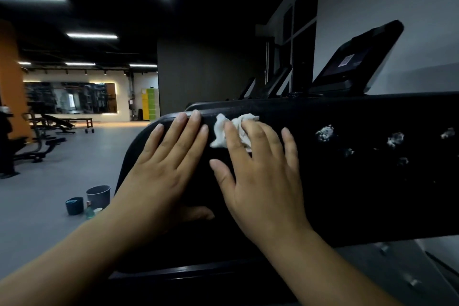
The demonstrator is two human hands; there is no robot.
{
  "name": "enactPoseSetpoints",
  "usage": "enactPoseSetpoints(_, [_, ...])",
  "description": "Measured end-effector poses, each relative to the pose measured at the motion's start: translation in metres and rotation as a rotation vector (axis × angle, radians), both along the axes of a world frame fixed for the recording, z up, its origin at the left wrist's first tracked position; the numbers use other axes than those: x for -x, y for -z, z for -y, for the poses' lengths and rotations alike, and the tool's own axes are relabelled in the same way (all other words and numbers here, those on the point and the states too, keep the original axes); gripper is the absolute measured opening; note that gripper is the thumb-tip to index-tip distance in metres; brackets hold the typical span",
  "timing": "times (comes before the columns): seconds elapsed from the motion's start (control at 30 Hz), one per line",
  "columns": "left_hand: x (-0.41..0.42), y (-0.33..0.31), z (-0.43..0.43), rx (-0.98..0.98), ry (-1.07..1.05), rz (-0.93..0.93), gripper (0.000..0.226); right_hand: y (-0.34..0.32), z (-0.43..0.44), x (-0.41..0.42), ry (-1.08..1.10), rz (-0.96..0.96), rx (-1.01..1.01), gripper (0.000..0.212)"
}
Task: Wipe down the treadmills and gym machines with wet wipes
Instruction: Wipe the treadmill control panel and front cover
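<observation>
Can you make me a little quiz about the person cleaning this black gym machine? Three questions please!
1. Which hand presses the white wipe on the black side panel: left or right?
2. True or false: the left hand lies flat and bare on the panel, with no wipe under it.
3. Where are the white foamy blobs? A) left of both hands B) right of the right hand C) on the floor by the grey bucket

Key: 1. right. 2. true. 3. B.
</observation>
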State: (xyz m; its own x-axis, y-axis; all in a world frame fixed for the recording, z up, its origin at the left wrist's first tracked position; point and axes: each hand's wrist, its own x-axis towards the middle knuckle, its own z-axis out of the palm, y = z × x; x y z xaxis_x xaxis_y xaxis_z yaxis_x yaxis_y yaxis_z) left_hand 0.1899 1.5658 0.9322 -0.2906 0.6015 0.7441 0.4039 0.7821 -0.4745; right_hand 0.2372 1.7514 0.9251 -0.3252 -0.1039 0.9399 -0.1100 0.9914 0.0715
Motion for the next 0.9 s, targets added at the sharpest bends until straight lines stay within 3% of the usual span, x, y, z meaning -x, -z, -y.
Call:
enactPoseSetpoints(0.13, [0.001,0.002,0.0,-0.006,0.005,0.008,0.117,0.002,0.017,0.01,0.002,0.042,0.018,0.07])
enactPoseSetpoints(0.23, [0.002,0.002,0.0,-0.012,0.03,-0.008,0.111,0.021,0.01,0.009,-0.005,0.059,-0.123,0.07])
enactPoseSetpoints(0.3, [0.003,0.003,0.0,-0.008,0.02,-0.018,0.121,0.023,-0.008,0.006,0.047,0.028,-0.183,0.069])
enactPoseSetpoints(0.4, [0.003,0.003,-0.002,-0.016,0.02,0.0,0.13,-0.002,-0.005,0.013,0.052,-0.001,-0.034,0.069])
enactPoseSetpoints(0.47, [0.001,0.003,-0.002,-0.029,0.033,0.009,0.122,-0.005,0.014,0.014,-0.007,0.015,-0.005,0.069])
enactPoseSetpoints(0.6, [0.001,0.004,-0.001,-0.029,0.026,-0.01,0.115,0.029,-0.009,0.003,0.019,0.038,-0.205,0.066])
enactPoseSetpoints(0.77, [-0.002,0.007,-0.011,-0.065,0.024,-0.005,0.124,0.003,-0.002,0.005,0.037,0.043,0.001,0.069])
enactPoseSetpoints(0.9, [-0.001,0.01,-0.009,-0.013,0.03,-0.041,0.107,0.047,-0.014,-0.006,0.018,0.085,-0.223,0.067])
